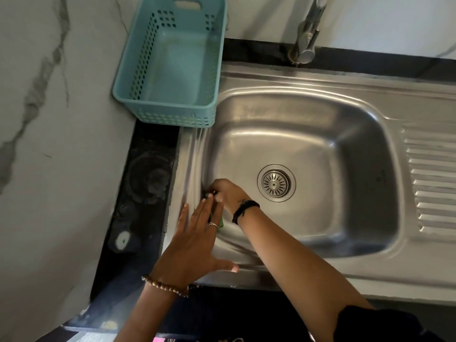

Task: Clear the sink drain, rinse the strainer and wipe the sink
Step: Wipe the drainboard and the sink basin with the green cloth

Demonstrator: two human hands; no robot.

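Reaching into the steel sink (370, 169) from about 5 o'clock, the right hand (228, 192) sits curled against the basin's left wall, its fingers closed around a green scrubbing pad (220, 222) of which only a small edge shows below the knuckles; the rest of the pad is hidden, so how much of it is gripped cannot be told. A dark band (244, 210) wraps that wrist. The left hand (195, 243) comes up from 7 o'clock and lies flat on the sink's left rim, fingers straight and spread, thumb stretched out toward 3 o'clock along the front lip, holding nothing; a ring (212, 225) shows on one finger and a beaded bracelet (165, 286) circles the wrist. Its fingertips overlap the right hand's knuckles in this view, and whether they touch cannot be told. The strainer (275, 183) is seated in the drain at the middle of the basin floor, at 3 o'clock from the right hand and apart from it. A ribbed draining board (431, 181) runs along the sink's right side. At 12 o'clock the tap (304, 40) rises from the dark counter strip behind the basin. At 10 o'clock a teal plastic basket (172, 112) stands on the black counter (145, 178), its near corner just over the sink's edge. Pale marbled wall (49, 119) fills the left.
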